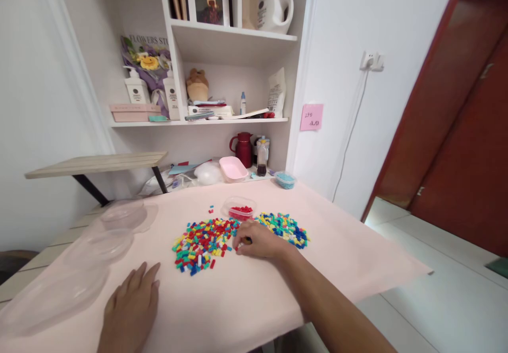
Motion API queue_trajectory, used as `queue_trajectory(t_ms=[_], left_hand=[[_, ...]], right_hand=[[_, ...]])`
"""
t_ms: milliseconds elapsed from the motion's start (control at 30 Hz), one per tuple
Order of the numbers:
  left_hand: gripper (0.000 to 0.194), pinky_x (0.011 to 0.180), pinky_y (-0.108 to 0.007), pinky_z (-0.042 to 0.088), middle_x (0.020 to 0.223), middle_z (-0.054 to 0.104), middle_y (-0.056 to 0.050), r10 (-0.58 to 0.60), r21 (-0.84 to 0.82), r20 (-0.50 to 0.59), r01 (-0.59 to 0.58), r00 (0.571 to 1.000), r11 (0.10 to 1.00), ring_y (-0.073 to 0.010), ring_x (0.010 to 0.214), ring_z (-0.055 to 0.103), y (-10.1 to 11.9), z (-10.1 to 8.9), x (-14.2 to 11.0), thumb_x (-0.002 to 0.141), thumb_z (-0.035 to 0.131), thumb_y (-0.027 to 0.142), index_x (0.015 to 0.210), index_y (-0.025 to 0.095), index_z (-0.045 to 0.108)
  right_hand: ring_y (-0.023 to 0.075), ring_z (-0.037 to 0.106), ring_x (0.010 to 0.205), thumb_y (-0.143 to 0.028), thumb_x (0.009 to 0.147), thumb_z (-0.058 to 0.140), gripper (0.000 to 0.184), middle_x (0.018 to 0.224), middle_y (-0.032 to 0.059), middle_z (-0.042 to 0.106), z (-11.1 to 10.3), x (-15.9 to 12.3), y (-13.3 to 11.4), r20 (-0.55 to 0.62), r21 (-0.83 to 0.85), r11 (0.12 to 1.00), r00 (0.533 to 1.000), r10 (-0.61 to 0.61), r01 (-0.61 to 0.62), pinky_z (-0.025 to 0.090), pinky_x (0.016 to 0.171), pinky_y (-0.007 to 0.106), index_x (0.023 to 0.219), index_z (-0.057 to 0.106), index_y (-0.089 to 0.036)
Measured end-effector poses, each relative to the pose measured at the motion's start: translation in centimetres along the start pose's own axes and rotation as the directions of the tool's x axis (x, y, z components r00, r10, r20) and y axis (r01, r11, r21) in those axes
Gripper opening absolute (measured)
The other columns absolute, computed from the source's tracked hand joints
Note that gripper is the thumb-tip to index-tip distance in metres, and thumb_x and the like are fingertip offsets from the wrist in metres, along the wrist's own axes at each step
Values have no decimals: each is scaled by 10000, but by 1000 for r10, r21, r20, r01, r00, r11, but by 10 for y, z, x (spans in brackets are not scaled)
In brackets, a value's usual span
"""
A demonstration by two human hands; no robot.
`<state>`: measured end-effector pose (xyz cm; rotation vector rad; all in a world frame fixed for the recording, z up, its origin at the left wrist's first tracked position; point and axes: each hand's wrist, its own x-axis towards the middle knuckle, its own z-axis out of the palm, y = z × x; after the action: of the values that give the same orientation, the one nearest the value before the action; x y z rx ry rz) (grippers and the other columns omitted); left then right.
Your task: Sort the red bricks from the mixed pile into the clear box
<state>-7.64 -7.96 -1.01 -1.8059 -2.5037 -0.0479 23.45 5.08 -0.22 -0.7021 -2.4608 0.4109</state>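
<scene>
A heap of small mixed-colour blocks (200,244) lies on the pink table cover (246,300). A second heap without red ones (286,227) lies to its right. Between them, at the back, stands a clear round tub of red blocks (240,208). My right hand (257,241) rests on the cover between the two heaps, fingers curled in a pinch at the edge of the mixed heap; a small red piece shows at its fingertips. My left hand (129,305) lies flat on the cover near the front edge, fingers stretched out, holding nothing.
Clear plastic lids or trays (99,244) lie at the left. A pink dish (233,169), a red jug (243,149), a bottle (262,156) and a small tub of blue pieces (286,179) stand at the back. Shelves rise behind. A wooden board (95,163) juts left.
</scene>
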Motion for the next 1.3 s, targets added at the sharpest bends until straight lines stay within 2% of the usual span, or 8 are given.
queue_trajectory(t_ms=[200,333,467,700,933,1067,1200,1300], left_hand=[[545,1189,-469,311,1603,394,-45,-3,32,5,3,1000,999,-242,1485,341,6,-10,-3,985,234,274,1485,249,449],[545,1162,-503,345,1579,433,-65,12,-10,-26,-12,1000,1000,-265,1462,381,3,-6,1,971,253,275,1463,234,483],[538,1153,-500,357,1557,466,-72,18,-35,-52,-20,998,999,-272,1448,404,0,-2,3,962,277,292,1442,233,511],[543,1165,-513,337,1589,417,-72,11,-9,-19,-11,1000,1000,-273,1469,368,1,-5,0,978,254,296,1471,233,471],[555,1185,-458,309,1615,374,-31,-13,56,36,11,999,998,-236,1485,341,5,-9,-1,989,211,298,1500,257,425],[545,1179,-462,322,1595,410,-28,-5,29,3,5,1000,1000,-241,1469,370,3,-4,1,970,267,289,1480,268,458],[537,1172,-484,332,1559,466,-45,-4,-41,-73,1,997,999,-260,1437,418,0,4,2,946,307,273,1439,260,519],[542,1174,-497,330,1541,490,-51,-11,-85,-118,1,993,996,-263,1428,430,-1,9,1,941,289,264,1416,248,549]], right_hand=[[139,590,742,-94,720,653,207,821,-1,662,-9,-8,3,61,26,988,987,151,-153,430,678,224,873,743,-200],[159,599,789,-25,674,560,341,865,1,680,-14,-14,5,-11,-44,971,972,234,-234,436,706,239,869,748,-232],[198,610,897,-85,722,634,276,933,32,687,-14,-14,2,-83,-68,982,981,173,-179,452,806,281,900,773,-245],[156,611,769,-208,784,722,129,785,1,683,1,-6,6,-10,-18,999,999,33,-33,442,755,250,896,781,-233],[139,602,697,-167,754,691,118,737,-8,689,2,-4,3,-72,36,987,985,156,-154,411,640,217,816,775,-222],[137,560,599,-232,804,630,136,652,-17,658,0,0,1,-259,133,937,901,348,-324,381,581,229,826,763,-219],[150,523,549,-376,863,553,269,600,-5,616,-4,7,8,-517,257,868,699,495,-425,376,536,248,874,754,-197],[167,518,545,-488,881,509,388,577,2,595,-7,11,20,-627,271,827,561,540,-493,391,527,265,913,754,-189]])
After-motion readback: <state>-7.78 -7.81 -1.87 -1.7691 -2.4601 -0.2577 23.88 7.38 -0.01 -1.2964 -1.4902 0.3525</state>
